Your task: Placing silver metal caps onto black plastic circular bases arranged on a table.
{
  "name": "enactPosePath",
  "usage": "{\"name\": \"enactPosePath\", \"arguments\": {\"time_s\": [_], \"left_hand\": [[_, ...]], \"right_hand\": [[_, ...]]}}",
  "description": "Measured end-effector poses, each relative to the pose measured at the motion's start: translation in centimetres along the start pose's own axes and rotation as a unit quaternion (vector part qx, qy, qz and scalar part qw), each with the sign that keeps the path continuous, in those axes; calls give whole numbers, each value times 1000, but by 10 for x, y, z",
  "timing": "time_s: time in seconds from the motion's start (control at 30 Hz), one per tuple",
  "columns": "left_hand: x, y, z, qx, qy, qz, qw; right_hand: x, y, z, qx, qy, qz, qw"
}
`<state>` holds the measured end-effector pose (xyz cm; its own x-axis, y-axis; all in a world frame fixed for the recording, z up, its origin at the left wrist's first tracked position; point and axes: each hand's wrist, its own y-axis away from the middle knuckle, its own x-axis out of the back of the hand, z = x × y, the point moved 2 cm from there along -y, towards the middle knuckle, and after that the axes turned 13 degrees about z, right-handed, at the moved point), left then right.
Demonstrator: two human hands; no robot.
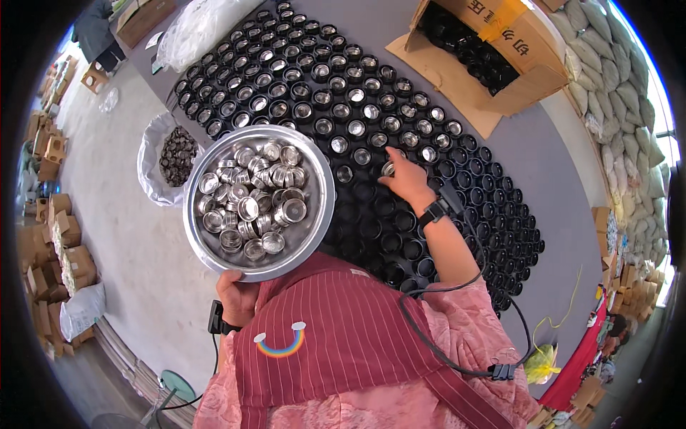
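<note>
My left hand [238, 294] grips the rim of a wide steel bowl [326, 207], held tilted at the table's near left edge. Inside the bowl lies a heap of small shiny metal cups [248, 208]. Over the rows of black round holders [371, 229], my right hand [409, 179] has its thumb and forefinger around one small metal cup [388, 169], at the mouth of a holder. Holders on the far and left side have metal cups in them. Nearer me and to the right, the holders show dark insides.
An open cardboard box [529, 75] of black pieces stands at the far right of the grey table [564, 164]. Clear plastic wrapping [204, 32] lies at the far left. Beside the table is a white-lined sack [153, 164] of small dark metal pieces. A black cable [457, 372] hangs by my right arm.
</note>
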<state>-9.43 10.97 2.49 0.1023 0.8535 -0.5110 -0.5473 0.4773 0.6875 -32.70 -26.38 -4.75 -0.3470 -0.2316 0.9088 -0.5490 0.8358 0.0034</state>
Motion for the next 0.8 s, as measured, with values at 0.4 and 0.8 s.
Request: {"name": "enactPosePath", "arguments": {"time_s": [0.4,0.8], "left_hand": [[-11,13,2,30,3,-18,999],[3,20,-7,-41,-106,-86,990]], "right_hand": [[-31,13,57,-133,-362,194,902],[70,57,-122,117,-391,87,909]]}}
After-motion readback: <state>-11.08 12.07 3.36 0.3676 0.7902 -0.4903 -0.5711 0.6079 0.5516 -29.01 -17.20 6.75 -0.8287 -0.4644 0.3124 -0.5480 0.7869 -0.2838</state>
